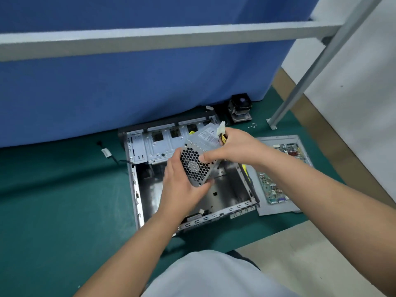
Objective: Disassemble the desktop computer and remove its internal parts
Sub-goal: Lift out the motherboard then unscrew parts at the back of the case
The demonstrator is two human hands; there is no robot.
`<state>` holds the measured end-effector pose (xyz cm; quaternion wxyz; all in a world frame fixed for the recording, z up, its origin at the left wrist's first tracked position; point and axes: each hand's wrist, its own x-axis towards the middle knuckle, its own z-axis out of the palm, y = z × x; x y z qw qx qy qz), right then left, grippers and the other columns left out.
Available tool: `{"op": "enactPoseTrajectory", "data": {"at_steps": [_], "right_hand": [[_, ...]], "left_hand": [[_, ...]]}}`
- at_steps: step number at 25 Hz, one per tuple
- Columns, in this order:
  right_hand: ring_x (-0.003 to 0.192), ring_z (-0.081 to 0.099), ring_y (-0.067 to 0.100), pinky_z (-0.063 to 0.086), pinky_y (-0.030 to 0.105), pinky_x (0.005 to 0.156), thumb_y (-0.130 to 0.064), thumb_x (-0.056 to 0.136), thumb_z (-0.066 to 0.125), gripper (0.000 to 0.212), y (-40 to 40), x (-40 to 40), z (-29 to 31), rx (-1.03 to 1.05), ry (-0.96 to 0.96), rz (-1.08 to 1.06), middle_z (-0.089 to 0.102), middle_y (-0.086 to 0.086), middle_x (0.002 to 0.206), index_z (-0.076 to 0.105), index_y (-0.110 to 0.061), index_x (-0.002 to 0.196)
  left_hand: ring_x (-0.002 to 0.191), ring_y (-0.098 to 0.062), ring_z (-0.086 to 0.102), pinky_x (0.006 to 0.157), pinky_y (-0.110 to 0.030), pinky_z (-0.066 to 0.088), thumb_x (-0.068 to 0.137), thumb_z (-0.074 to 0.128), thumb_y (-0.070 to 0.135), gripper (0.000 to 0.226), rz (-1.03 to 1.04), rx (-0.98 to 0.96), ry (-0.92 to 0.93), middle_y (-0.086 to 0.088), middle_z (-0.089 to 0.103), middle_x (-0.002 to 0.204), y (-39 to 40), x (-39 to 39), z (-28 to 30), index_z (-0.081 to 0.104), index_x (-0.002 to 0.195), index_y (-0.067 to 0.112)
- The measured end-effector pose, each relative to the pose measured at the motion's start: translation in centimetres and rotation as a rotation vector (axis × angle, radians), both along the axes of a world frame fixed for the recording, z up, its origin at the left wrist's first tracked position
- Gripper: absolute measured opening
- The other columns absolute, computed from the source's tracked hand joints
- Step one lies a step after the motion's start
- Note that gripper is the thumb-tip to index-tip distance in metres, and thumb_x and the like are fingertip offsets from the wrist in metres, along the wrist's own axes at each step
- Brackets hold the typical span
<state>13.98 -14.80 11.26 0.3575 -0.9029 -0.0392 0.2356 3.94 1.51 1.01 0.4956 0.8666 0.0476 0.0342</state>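
Observation:
A grey metal power supply (200, 155) with a honeycomb fan grille is lifted above the open computer case (139, 189), which lies on its side on the green floor mat. My left hand (182, 185) grips the supply's near lower corner from below. My right hand (233, 146) holds its top right side, thumb on the grille, fingers curled round the yellow cable bundle with a white connector (221, 127). The case interior below looks mostly bare metal.
A green motherboard (276, 185) rests on a grey side panel (280, 209) right of the case. A CPU cooler fan (240, 110) and small screws (252, 125) sit behind. A loose black cable (111, 157) lies left. A blue curtain and a metal frame leg (272, 123) border the area.

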Motion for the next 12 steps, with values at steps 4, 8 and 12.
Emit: {"op": "enactPoseTrajectory", "data": {"at_steps": [4,8,12], "right_hand": [[0.101,0.069,0.011,0.058,0.036,0.088,-0.086,0.059,0.07,0.08,-5.2,2.9,2.0,0.25,-0.026,-0.175,0.07,-0.012,0.11,0.063,-0.032,0.117],[0.115,0.059,-0.011,0.043,0.022,0.102,-0.061,0.083,0.074,0.057,-12.2,4.7,1.4,0.402,0.001,-0.138,0.069,-0.026,0.117,0.059,-0.033,0.13],[0.122,0.058,0.0,0.041,0.028,0.11,-0.04,0.088,0.078,0.067,-18.7,5.7,-0.9,0.372,-0.046,-0.221,0.061,-0.021,0.133,0.05,-0.025,0.147]], "left_hand": [[0.125,-0.007,0.056,0.11,-0.044,0.048,0.067,0.089,0.053,0.095,0.108,-0.332,0.009,0.013,0.055,0.137,-2.1,3.2,1.7,0.029,0.14,0.047],[0.106,-0.002,0.069,0.091,-0.046,0.059,0.061,0.088,0.058,0.092,0.149,-0.609,0.102,0.028,0.068,0.117,-5.2,6.1,2.7,0.037,0.136,0.048],[0.1,-0.015,0.075,0.074,-0.048,0.062,0.061,0.088,0.052,0.09,0.101,-0.846,0.222,0.016,0.072,0.117,-10.8,9.1,3.2,0.046,0.138,0.035]]}}
